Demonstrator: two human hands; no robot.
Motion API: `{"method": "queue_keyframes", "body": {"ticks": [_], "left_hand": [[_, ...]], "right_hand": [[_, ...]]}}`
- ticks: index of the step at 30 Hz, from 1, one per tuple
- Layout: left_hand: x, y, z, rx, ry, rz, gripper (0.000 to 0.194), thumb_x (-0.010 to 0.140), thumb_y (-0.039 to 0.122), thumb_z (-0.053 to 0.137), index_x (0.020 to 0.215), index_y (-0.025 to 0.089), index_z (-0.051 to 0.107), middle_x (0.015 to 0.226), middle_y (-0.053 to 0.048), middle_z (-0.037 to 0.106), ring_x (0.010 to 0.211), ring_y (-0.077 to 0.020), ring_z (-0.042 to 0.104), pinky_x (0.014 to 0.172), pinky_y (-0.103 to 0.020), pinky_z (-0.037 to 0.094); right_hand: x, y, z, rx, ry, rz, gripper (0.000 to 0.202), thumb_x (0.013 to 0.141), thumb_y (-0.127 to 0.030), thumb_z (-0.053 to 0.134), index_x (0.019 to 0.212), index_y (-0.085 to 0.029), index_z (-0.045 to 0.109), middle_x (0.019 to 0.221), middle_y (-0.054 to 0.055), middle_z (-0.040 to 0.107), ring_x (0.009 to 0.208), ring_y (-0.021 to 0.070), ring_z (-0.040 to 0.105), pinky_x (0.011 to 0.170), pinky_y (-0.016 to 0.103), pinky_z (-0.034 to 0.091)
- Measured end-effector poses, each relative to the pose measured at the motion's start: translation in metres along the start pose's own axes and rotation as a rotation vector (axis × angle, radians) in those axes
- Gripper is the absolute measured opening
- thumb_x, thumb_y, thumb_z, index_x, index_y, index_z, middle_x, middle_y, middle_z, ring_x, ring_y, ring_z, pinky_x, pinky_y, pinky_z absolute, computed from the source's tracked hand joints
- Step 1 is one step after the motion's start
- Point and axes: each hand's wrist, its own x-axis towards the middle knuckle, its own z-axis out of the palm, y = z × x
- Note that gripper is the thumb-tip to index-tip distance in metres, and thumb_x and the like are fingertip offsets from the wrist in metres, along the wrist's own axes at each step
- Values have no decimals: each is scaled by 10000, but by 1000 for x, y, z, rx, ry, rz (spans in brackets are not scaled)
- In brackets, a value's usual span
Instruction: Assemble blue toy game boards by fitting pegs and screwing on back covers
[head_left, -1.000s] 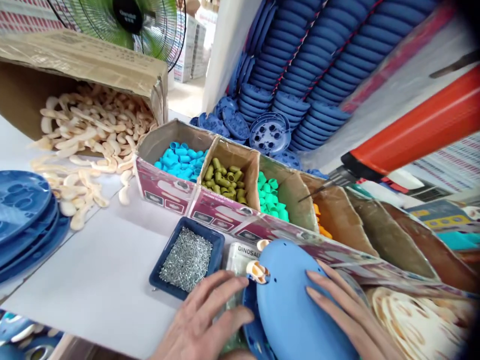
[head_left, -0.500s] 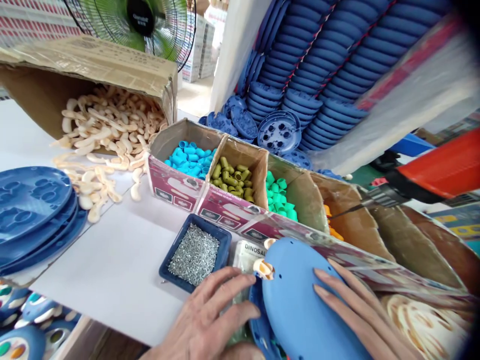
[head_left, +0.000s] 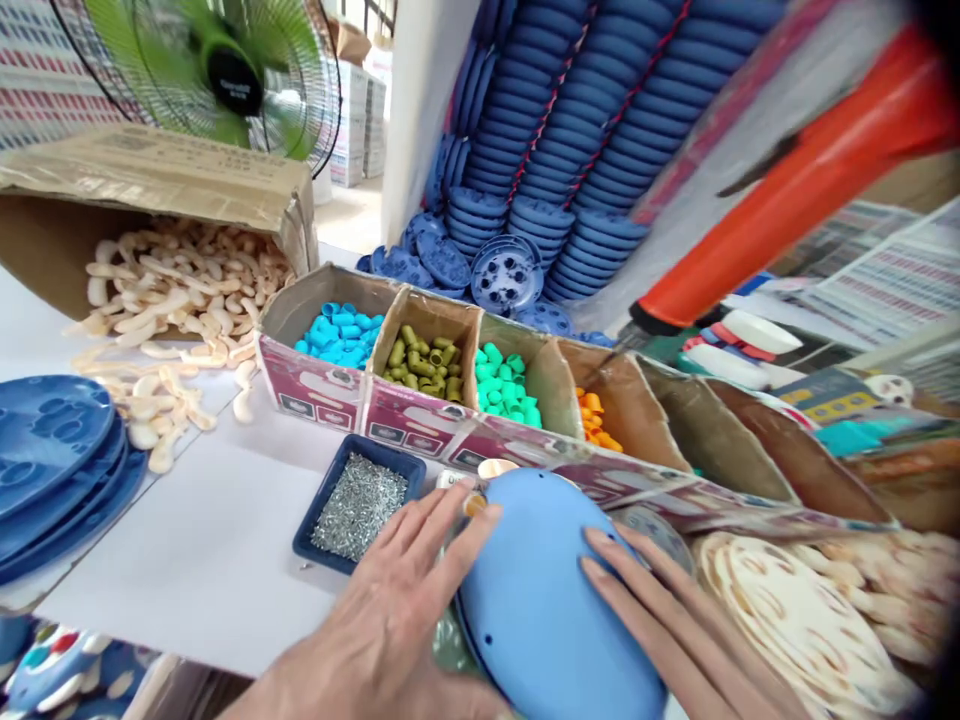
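A smooth blue oval plastic shell with small holes is held between my two hands at the bottom centre. My left hand grips its left edge, the index finger by a cream plastic piece that sticks out there. My right hand holds the other side, fingers laid along the upper surface. Under the shell, a darker blue part shows only as a thin rim. Left of the hands sits a dark blue tray of small silver screws. The underside of the shell is hidden.
A divided cardboard bin of coloured plastic caps spans the table behind. A red power screwdriver hangs upper right. Cream plates lie right, blue shells left. A carton spills cream pieces. Behind it stands a green fan.
The blue shell has come down level over the darker blue part, which was visible in a gap before. My left hand has closed in on the shell's edge. The view has shifted right.
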Motion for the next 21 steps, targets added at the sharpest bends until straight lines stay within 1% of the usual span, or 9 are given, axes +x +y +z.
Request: {"method": "queue_keyframes", "body": {"ticks": [2, 4, 7, 10, 14, 17, 19, 21], "left_hand": [[6, 4, -5, 25, -67, 6, 1287, 608, 732, 816, 1612, 282, 147, 1651, -196, 268, 1474, -451, 335, 1135, -693, 377], [8, 6, -7, 43, -95, -5, 1268, 632, 713, 816, 1615, 283, 140, 1650, -197, 264, 1477, -445, 333, 1137, -691, 374], [8, 6, -8, 64, -95, -18, 1309, 605, 641, 876, 1617, 309, 116, 1652, -182, 268, 1478, -431, 340, 1146, -664, 384], [8, 8, -9, 77, -74, 1, 1366, 554, 580, 930, 1615, 342, 102, 1653, -156, 280, 1470, -413, 364, 1151, -626, 406], [11, 12, -9, 118, -39, 23, 1417, 496, 554, 962, 1614, 341, 118, 1640, -152, 313, 1443, -421, 406, 1122, -594, 453], [12, 14, -9, 166, -39, 8, 1362, 511, 554, 957, 1606, 347, 175, 1626, -138, 346, 1413, -414, 451, 1106, -549, 479], [14, 15, -10, 199, -34, -9, 1295, 554, 566, 936, 1600, 352, 202, 1620, -129, 362, 1391, -399, 484, 1096, -512, 491], [14, 16, -11, 232, -27, -14, 1235, 601, 588, 905, 1597, 347, 217, 1615, -129, 371, 1366, -387, 515, 1079, -482, 504]], "right_hand": [[0, -6, 3, 10, 16, 39, 1009, 797, -710, 662, 1573, -144, 353, 1587, 113, 427, 1447, 369, 413, 1235, 442, 295], [0, -11, 6, 33, 35, 73, 1036, 777, -701, 692, 1575, -138, 346, 1606, 128, 391, 1428, 369, 443, 1177, 423, 398], [-3, -16, 12, 92, 80, 131, 1084, 774, -712, 691, 1590, -119, 294, 1625, 160, 341, 1410, 373, 469, 1117, 414, 472], [-9, -21, 19, 200, 118, 249, 1103, 788, -696, 692, 1606, -121, 227, 1631, 186, 316, 1420, 389, 451, 1083, 442, 508], [-16, -28, 30, 384, 141, 411, 1158, 756, -741, 692, 1620, -178, 166, 1621, 190, 340, 1414, 393, 458, 1060, 479, 529], [-17, -32, 36, 503, 186, 483, 1218, 701, -762, 722, 1620, -198, 155, 1615, 194, 352, 1417, 403, 450, 1077, 508, 509], [-17, -35, 38, 553, 241, 515, 1259, 668, -749, 758, 1625, -202, 149, 1614, 195, 354, 1415, 412, 448, 1093, 514, 493], [-16, -37, 39, 575, 275, 526, 1264, 667, -718, 783, 1630, -215, 139, 1612, 181, 364, 1409, 411, 456, 1108, 504, 482]]}}
